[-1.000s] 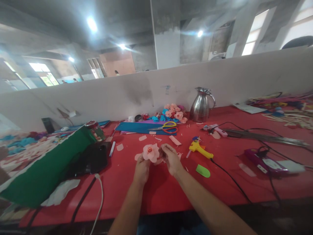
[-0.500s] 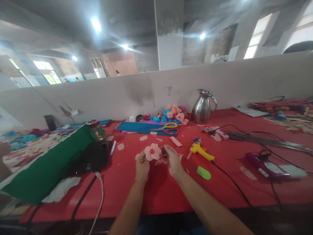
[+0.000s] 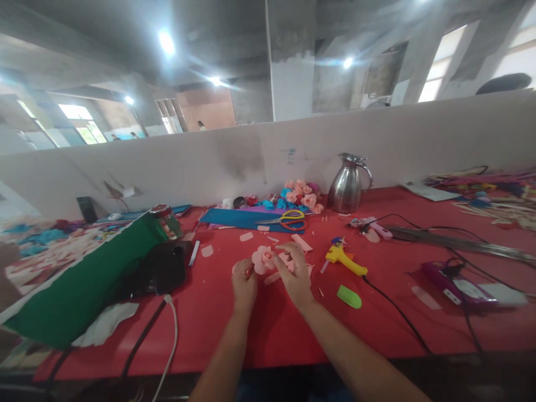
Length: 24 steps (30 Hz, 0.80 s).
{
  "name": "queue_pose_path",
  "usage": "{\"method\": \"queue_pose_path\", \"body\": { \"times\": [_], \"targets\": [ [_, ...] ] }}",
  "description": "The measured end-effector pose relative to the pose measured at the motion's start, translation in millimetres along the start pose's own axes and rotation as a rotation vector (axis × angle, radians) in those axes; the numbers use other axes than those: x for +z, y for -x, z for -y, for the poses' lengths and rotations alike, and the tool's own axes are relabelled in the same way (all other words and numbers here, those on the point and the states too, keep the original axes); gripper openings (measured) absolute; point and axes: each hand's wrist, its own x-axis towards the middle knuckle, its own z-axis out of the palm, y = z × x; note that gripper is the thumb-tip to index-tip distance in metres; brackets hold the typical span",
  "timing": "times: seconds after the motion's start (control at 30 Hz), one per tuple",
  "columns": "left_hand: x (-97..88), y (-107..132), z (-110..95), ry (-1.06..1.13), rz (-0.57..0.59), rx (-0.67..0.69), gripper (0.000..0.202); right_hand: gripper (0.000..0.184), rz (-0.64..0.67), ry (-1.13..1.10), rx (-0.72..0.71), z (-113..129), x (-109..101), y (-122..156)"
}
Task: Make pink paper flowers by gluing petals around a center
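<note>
everywhere, scraps on red table [image 3: 377, 329]

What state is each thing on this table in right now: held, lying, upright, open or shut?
pink paper flower: held at its base by the left hand.
left hand: closed on the flower's base.
right hand: fingers on the petals; grip unclear.
scissors: shut, lying flat on the blue sheet.
yellow glue gun: lying on its side, cord attached.
steel jug: upright, lid down.
</note>
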Motion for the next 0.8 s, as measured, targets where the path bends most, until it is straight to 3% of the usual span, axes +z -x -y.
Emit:
{"method": "queue_pose_path", "body": {
  "times": [0.1, 0.27, 0.6, 0.8],
  "targets": [
    [-0.6, 0, 1, -0.041, 0.028, 0.049, 0.031, 0.013, 0.035, 0.059, -0.109, 3, 0, 5],
    [1.1, 1, 2, -0.061, 0.048, 0.067, 0.026, 0.007, 0.023, 0.101, -0.147, 1, 2, 7],
    [-0.1, 8, -14, -0.293, 0.138, 0.320, 0.018, 0.006, -0.037, 0.169, -0.107, 1, 4, 3],
    [0.5, 8, -10, -0.323, 0.098, 0.370, 0.018, 0.007, -0.073, 0.186, -0.088, -1, 4, 4]
  ]
}}
